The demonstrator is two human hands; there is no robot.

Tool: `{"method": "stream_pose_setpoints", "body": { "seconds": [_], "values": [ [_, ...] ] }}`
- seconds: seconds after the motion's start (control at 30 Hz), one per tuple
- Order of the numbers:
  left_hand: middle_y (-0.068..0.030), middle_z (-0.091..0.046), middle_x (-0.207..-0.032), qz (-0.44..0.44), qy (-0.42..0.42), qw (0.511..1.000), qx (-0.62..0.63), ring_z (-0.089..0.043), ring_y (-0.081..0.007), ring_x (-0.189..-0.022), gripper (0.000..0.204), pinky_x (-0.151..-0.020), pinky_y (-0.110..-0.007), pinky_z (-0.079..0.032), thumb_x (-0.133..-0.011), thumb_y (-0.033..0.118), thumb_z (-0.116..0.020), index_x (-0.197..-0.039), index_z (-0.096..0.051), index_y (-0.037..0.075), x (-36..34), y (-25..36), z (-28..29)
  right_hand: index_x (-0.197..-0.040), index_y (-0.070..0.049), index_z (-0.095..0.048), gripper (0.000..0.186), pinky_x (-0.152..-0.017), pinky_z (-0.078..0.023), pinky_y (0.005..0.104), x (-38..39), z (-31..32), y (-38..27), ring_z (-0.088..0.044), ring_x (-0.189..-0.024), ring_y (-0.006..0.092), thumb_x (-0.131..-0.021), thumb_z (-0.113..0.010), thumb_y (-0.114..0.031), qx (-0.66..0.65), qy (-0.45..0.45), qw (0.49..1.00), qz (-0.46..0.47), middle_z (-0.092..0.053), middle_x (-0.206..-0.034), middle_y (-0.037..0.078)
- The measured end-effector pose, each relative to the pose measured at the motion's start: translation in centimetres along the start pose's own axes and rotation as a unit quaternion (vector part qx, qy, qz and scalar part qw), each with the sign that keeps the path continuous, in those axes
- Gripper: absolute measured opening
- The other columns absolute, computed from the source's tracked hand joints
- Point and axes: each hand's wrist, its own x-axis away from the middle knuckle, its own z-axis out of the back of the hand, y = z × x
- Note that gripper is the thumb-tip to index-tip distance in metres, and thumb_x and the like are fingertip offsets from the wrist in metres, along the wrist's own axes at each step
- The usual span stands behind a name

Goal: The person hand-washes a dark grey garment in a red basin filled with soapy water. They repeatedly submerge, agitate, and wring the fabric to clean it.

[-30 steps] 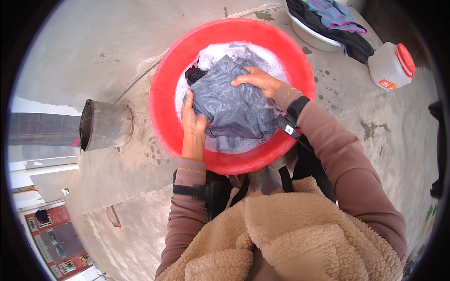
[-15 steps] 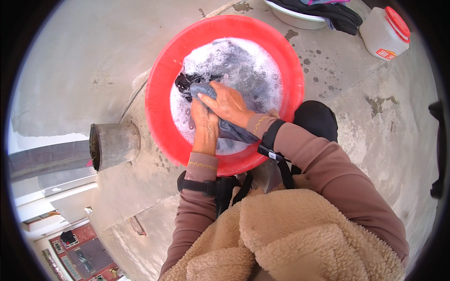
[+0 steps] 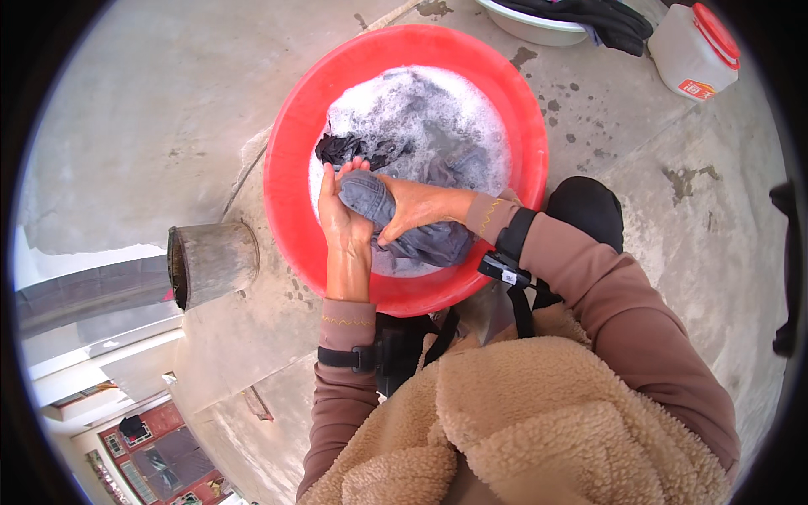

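Observation:
A large red basin (image 3: 290, 109) of foamy water stands before me, with soaked clothing in it. Over its near left part my right hand (image 3: 421, 206) is closed round a bunched, wet blue-grey garment (image 3: 368, 195) with visible stitching, perhaps denim. The rest of that garment trails down into the suds. My left hand (image 3: 341, 220) is turned palm up beneath the bunched end, its fingers stretched out and the cloth resting against the palm. Beyond the left fingertips floats a black cloth (image 3: 338, 150).
Behind the basin to the right stand a white bowl (image 3: 539, 32) heaped with dark clothes (image 3: 619, 27) and a whitish plastic jug (image 3: 686, 55) with a red lid. A grey metal pipe or bucket (image 3: 215, 263) lies to the left. Wet spots mark the concrete floor (image 3: 656, 244).
My left hand has opened from its grip on the cloth and turned palm up, moving slightly left. My right hand has shifted down onto the garment, whose bunched end now shows.

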Motion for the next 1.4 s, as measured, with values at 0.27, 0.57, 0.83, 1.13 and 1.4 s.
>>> {"method": "stream_pose_setpoints", "body": {
  "seconds": [0.27, 0.57, 0.83, 1.13, 1.4],
  "values": [
    [-0.0276, -0.041, -0.148, -0.054, -0.358, 0.897, -0.253, -0.04, -0.0388, -0.139, 0.102, -0.113, -0.048, -0.037, -0.078, 0.052, -0.078, -0.15, -0.03, -0.001, 0.4, 1.7, -2.0, -0.103, 0.002, -0.065, 0.04, -0.085, -0.05, 0.0288, 0.5, 0.1, -0.1, -0.066, -0.094, 0.0154, -0.069, -0.083, -0.006, -0.281, -0.032, 0.95, -0.133, -0.069, -0.096, 0.009],
    [-0.0143, -0.063, -0.075, -0.023, -0.281, 0.909, -0.308, -0.062, -0.0223, -0.071, 0.017, -0.07, -0.035, -0.052, -0.083, 0.007, -0.071, -0.076, -0.058, 0.0, -1.4, 0.6, -3.0, -0.094, -0.001, -0.066, 0.028, -0.073, -0.049, 0.0283, -0.1, -0.8, 1.1, -0.064, -0.085, 0.014, -0.071, -0.079, -0.009, -0.372, 0.01, 0.92, -0.125, -0.067, -0.087, 0.005],
    [-0.0093, -0.061, -0.06, -0.11, -0.098, 0.853, -0.5, -0.057, -0.0146, -0.054, 0.013, -0.052, -0.027, -0.044, -0.081, 0.002, -0.062, -0.069, -0.058, -0.002, -2.2, -1.5, -3.7, -0.089, 0.008, -0.067, 0.04, -0.069, -0.051, 0.0379, -0.9, -2.6, 1.0, -0.066, -0.079, 0.0241, -0.065, -0.076, -0.022, -0.071, 0.193, 0.939, -0.275, -0.068, -0.086, 0.018],
    [-0.0291, -0.066, -0.08, -0.257, 0.027, 0.567, -0.782, -0.064, -0.0454, -0.08, 0.027, -0.076, -0.049, -0.05, -0.072, 0.022, -0.063, -0.079, -0.066, -0.004, -3.3, -5.6, -3.5, -0.104, 0.006, -0.063, 0.052, -0.081, -0.054, 0.0487, 0.2, -4.5, 3.4, -0.067, -0.097, 0.0428, -0.075, -0.074, -0.036, 0.071, 0.328, 0.905, -0.262, -0.069, -0.1, 0.027],
    [-0.0194, -0.064, -0.116, -0.014, -0.065, 0.966, -0.249, -0.064, -0.0272, -0.106, 0.085, -0.092, -0.038, -0.05, -0.095, 0.069, -0.043, -0.139, -0.043, -0.003, 0.9, -0.7, -3.3, -0.128, 0.013, -0.047, 0.091, -0.097, -0.048, 0.0429, 1.6, -0.7, 1.3, -0.061, -0.113, 0.0419, -0.06, -0.089, -0.031, 0.122, 0.244, 0.958, -0.087, -0.062, -0.118, 0.03]
  ]
}}
